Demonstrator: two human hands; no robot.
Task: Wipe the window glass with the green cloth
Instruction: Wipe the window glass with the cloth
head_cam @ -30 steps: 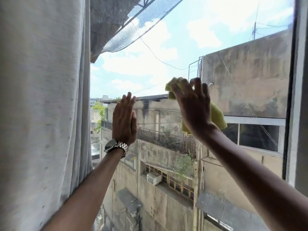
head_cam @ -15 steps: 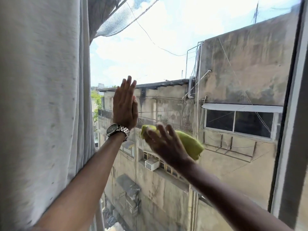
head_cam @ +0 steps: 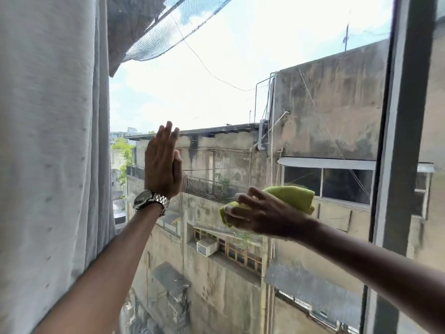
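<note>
The window glass [head_cam: 228, 92] fills the middle of the view, with buildings and sky behind it. My right hand [head_cam: 262, 213] presses a folded green cloth [head_cam: 293, 196] against the pane at mid height, right of centre; the cloth sticks out above and to the right of my fingers. My left hand [head_cam: 161, 165] is held flat and upright against the glass, fingers together, a metal watch [head_cam: 151, 201] on its wrist. It holds nothing.
A pale grey curtain [head_cam: 53, 141] hangs along the whole left side, right beside my left arm. A grey vertical window frame [head_cam: 399, 141] bounds the pane on the right. Netting [head_cam: 168, 27] hangs outside at the top left.
My right hand with the cloth swept down from the upper pane to mid height, then slid right. My left hand stayed flat on the glass. The view tilted a little.
</note>
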